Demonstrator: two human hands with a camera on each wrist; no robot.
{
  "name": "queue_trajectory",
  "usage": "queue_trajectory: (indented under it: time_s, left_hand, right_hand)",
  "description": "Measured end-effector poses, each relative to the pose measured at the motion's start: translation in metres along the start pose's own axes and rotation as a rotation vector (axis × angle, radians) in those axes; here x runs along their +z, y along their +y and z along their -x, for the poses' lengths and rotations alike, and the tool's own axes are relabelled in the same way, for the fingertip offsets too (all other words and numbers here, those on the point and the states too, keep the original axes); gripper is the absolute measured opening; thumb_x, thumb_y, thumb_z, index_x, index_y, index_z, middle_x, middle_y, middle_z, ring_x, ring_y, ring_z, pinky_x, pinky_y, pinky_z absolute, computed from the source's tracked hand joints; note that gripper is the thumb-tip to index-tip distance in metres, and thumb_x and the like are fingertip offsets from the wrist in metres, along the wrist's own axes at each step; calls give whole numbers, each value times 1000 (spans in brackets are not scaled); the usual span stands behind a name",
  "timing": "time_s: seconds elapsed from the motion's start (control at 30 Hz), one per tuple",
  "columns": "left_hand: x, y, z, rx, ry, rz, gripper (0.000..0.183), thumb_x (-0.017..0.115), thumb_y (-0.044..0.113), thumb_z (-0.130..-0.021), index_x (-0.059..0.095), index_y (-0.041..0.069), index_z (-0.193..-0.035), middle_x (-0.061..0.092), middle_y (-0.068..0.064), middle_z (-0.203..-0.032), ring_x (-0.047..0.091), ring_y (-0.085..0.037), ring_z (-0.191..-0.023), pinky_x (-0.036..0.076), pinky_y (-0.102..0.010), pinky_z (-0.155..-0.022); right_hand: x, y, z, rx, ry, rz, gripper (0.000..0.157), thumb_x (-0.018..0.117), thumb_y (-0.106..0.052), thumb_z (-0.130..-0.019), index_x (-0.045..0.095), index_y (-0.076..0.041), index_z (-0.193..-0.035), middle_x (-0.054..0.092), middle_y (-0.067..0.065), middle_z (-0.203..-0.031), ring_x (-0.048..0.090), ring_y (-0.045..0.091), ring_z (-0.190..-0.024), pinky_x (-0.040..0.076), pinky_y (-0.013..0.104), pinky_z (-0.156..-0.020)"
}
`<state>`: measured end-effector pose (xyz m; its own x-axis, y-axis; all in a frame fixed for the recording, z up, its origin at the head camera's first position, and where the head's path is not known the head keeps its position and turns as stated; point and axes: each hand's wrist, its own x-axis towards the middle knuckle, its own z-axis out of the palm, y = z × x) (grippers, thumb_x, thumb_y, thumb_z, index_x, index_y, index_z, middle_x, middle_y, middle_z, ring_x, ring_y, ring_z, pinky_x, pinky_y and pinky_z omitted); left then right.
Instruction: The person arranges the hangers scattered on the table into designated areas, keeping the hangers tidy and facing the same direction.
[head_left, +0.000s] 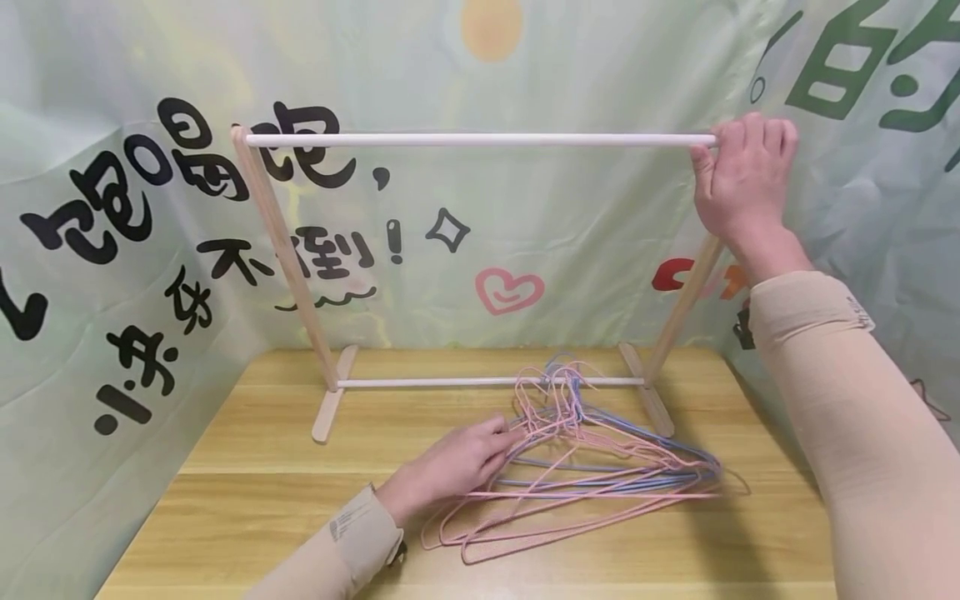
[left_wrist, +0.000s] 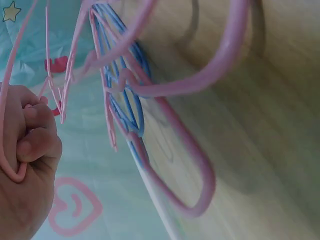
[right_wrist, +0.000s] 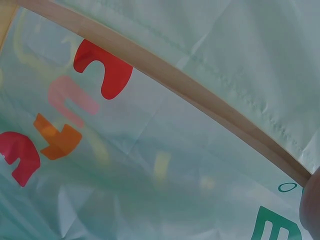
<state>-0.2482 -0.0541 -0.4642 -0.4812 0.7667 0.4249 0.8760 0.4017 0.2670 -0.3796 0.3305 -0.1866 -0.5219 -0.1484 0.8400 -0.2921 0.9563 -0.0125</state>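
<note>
Several pink and blue wire hangers (head_left: 660, 482) lie in an overlapping pile on the wooden table, their hooks bunched by the rack's lower white rod (head_left: 427, 383). At the pile's left side my left hand (head_left: 468, 454) pinches a pink hanger (left_wrist: 19, 179), its fingers curled in the left wrist view. Up at the top right corner of the clothes rack, my right hand (head_left: 750, 171) grips the end of the white top bar (head_left: 480, 140), with the thumb in front. Only a fingertip (right_wrist: 312, 207) shows in the right wrist view, beside the wooden post (right_wrist: 165, 65).
The rack's left wooden post (head_left: 288, 258) and flat left foot (head_left: 330, 408) stand on the wooden table (head_left: 247, 500). A pale green printed cloth (head_left: 420, 308) hangs behind and at both sides. The right foot (head_left: 648, 392) stands behind the pile.
</note>
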Motion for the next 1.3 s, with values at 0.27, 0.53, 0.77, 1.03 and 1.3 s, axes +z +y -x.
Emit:
queue_trajectory:
  time_s: [0.27,0.53,0.77,1.03,1.3]
  left_hand:
    - [-9,-19,3,-157,115,-73,39,62,2,-100,64,1,-138,53,1,-94,41,-2,-66,40,-14,-55]
    - [-6,-20,5,-151,-12,-52,39,61,8,-102,64,3,-140,54,3,-96,44,-2,-69,43,-15,-60]
    - [10,-17,1,-121,-81,-10,36,60,8,-103,65,2,-138,59,0,-98,51,-6,-76,49,-19,-70]
    - [23,-8,-9,-69,-199,-47,37,58,14,-105,64,7,-141,67,-6,-121,68,-18,-106,54,-28,-97]
    - [33,0,-18,-12,-218,-159,39,57,16,-105,64,13,-143,65,-1,-117,66,-13,-88,56,-22,-77]
  right_hand:
    - [2,-2,1,0,-6,-2,63,31,-52,-110,44,9,-118,40,29,-110,32,49,-109,17,61,-109]
    - [-2,0,1,1,16,-3,63,30,-53,-110,44,9,-119,40,30,-110,32,49,-108,17,61,-109]
    - [-2,0,1,1,4,-5,63,30,-53,-110,44,8,-119,40,29,-110,32,49,-108,17,61,-109]
    - [-1,0,2,-7,24,-10,65,31,-54,-110,45,9,-119,41,29,-110,32,49,-108,17,62,-108]
    - [0,-2,1,-11,19,-12,64,31,-53,-110,45,8,-119,41,29,-110,32,48,-108,17,61,-108]
